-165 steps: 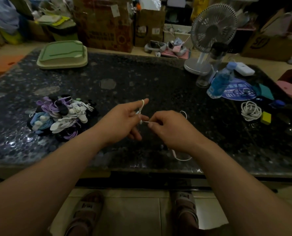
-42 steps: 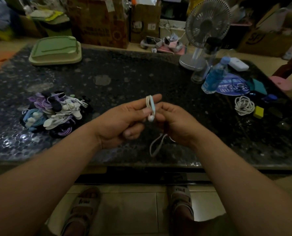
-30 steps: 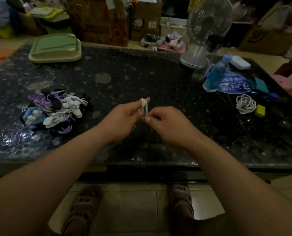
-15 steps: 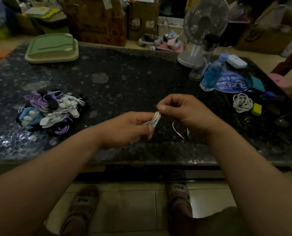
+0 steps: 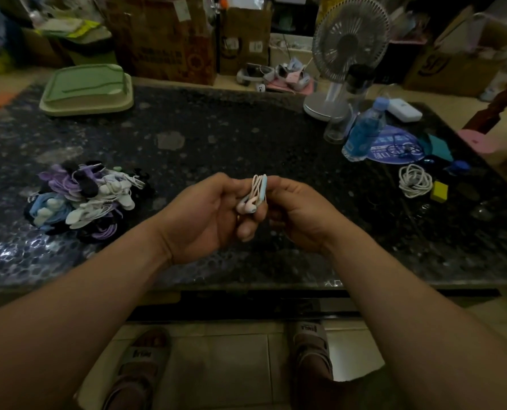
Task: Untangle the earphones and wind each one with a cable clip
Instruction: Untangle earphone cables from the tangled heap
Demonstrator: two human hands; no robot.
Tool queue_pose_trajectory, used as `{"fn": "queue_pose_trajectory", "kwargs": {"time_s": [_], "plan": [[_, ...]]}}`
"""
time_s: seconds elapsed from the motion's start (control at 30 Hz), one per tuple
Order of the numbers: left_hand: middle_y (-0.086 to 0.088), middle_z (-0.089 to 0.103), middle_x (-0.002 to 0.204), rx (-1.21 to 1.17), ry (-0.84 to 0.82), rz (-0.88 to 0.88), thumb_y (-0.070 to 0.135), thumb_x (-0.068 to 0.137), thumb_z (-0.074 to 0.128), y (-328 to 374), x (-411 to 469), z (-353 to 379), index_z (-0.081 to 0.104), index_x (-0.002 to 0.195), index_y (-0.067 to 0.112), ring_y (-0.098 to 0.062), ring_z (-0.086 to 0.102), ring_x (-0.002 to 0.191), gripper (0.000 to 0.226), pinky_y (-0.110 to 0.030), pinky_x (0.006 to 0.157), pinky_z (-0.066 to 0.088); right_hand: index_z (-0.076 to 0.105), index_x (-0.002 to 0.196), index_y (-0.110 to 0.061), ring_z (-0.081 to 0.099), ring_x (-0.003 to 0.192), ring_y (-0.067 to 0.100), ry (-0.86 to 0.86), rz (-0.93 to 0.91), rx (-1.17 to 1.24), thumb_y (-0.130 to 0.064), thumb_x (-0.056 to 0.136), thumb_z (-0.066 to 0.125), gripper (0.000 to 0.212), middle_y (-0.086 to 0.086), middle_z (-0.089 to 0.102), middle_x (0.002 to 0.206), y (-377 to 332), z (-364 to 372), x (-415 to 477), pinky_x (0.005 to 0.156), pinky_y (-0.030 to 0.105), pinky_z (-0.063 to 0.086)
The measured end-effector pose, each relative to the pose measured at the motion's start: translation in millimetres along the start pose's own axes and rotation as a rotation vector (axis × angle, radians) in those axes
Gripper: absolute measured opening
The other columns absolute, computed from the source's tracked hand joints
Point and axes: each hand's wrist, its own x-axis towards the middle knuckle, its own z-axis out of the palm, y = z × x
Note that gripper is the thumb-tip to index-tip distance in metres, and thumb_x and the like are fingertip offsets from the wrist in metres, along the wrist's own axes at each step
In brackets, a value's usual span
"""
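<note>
Both hands meet over the near middle of the dark stone table [image 5: 246, 137]. Between them is a white earphone [image 5: 253, 196], its cable wound into a tight bundle with the two earbuds hanging at the lower end. A light blue cable clip [image 5: 263, 189] runs along the bundle's right side. My left hand [image 5: 207, 214] holds the bundle from the left with curled fingers. My right hand [image 5: 299, 211] pinches the clip and bundle from the right. A pile of wound earphones and clips [image 5: 83, 199] in white, purple, blue and black lies at the left.
A loose coil of white cable [image 5: 414, 180] and a yellow block [image 5: 439, 191] lie at the right. Behind them stand a blue water bottle [image 5: 363, 131], a clear cup and a desk fan [image 5: 346, 54]. A green lidded box [image 5: 88, 88] sits at the far left.
The loose cable tail has been wound in. The hands came back together, and the blue clip now lies against the bundle with both earbuds hanging below.
</note>
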Motion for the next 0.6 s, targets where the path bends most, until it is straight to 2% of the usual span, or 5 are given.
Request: {"fn": "queue_pose_trajectory", "kwargs": {"time_s": [0.07, 0.13, 0.27, 0.43, 0.6], "plan": [[-0.009, 0.057, 0.087, -0.015, -0.027, 0.001, 0.019, 0.099, 0.031, 0.9, 0.0, 1.6, 0.059, 0.143, 0.007, -0.019, 0.047, 0.067, 0.054, -0.032, 0.067, 0.044, 0.073, 0.12, -0.008, 0.05, 0.085, 0.034, -0.019, 0.003, -0.002, -0.024, 0.106, 0.054, 0.029, 0.012, 0.069, 0.093, 0.6, -1.9, -0.4, 0.067, 0.031, 0.039], [-0.01, 0.06, 0.089, 0.029, -0.027, 0.014, 0.011, 0.102, 0.028, -0.5, -0.2, 2.0, 0.06, 0.141, 0.006, -0.019, 0.05, 0.07, 0.05, -0.03, 0.07, 0.047, 0.076, 0.114, -0.011, 0.047, 0.094, 0.035, -0.043, 0.007, -0.002, -0.027, 0.102, 0.059, 0.026, 0.013, 0.068, 0.092, 0.7, -1.9, -2.1, 0.074, 0.036, 0.04], [-0.014, 0.064, 0.097, 0.059, -0.025, 0.024, 0.009, 0.108, 0.039, -3.2, 0.5, -0.5, 0.059, 0.142, 0.004, -0.018, 0.057, 0.078, 0.039, -0.028, 0.074, 0.055, 0.073, 0.111, -0.008, 0.065, 0.077, 0.02, -0.064, -0.007, 0.005, -0.022, 0.106, 0.055, 0.024, 0.008, 0.071, 0.083, -0.5, -2.1, -3.1, 0.071, 0.029, 0.054], [-0.015, 0.07, 0.102, 0.022, 0.056, 0.052, 0.013, 0.106, 0.045, -4.6, 1.3, 1.0, 0.058, 0.139, 0.001, -0.015, 0.063, 0.081, 0.038, -0.03, 0.08, 0.06, 0.076, 0.094, -0.018, 0.062, 0.069, 0.013, -0.041, -0.056, -0.004, -0.02, 0.108, 0.051, 0.029, 0.015, 0.067, 0.086, 3.9, 4.0, -3.3, 0.059, 0.02, 0.051], [-0.014, 0.069, 0.109, 0.051, 0.132, 0.043, 0.013, 0.103, 0.052, -1.9, 4.4, -1.1, 0.046, 0.154, 0.017, -0.018, 0.07, 0.088, 0.052, -0.03, 0.084, 0.059, 0.071, 0.101, -0.013, 0.064, 0.073, 0.011, -0.027, -0.037, -0.132, -0.019, 0.108, 0.051, 0.022, 0.0, 0.069, 0.077, 9.5, 2.9, -1.8, 0.073, 0.026, 0.055]]}}
